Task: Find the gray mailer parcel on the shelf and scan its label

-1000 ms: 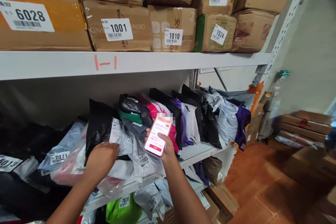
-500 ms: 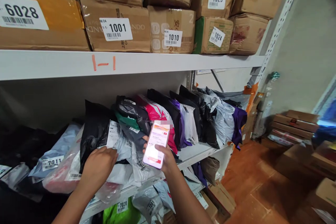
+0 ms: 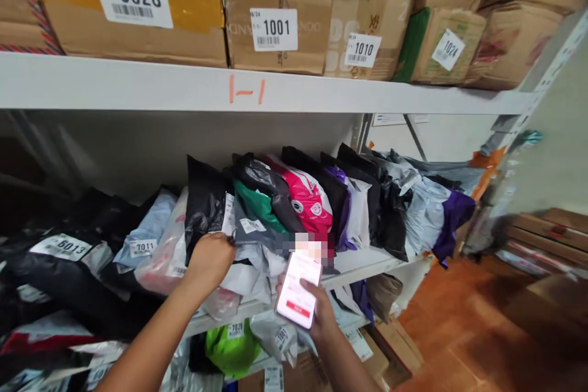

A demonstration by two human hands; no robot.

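The person's right hand (image 3: 324, 313) is wrapped round a smartphone (image 3: 294, 286), its lit screen facing up and back, the thumb over the display; a red bar crosses the lower part of the screen. The phone is in front of the middle shelf (image 3: 367, 269), before a row of parcels. The left hand (image 3: 212, 260) is curled, knuckles up, at the black mailer (image 3: 204, 203) and the dark grey mailer (image 3: 243, 231); from where I stand I cannot tell whether the hidden fingertips grip either one. A pink mailer (image 3: 310, 193) leans in the row behind the phone, a green mailer (image 3: 257, 205) to its left. Over by the far left, a pale blue mailer (image 3: 149, 226) bears the number 7011. Overhead, a white beam (image 3: 321, 89) marked 1-1 runs under cardboard boxes, including box 6028 (image 3: 138, 43) and box 1001 (image 3: 312, 43). Beneath the shelf, a lime-green bag (image 3: 229, 352) is labelled 7020.
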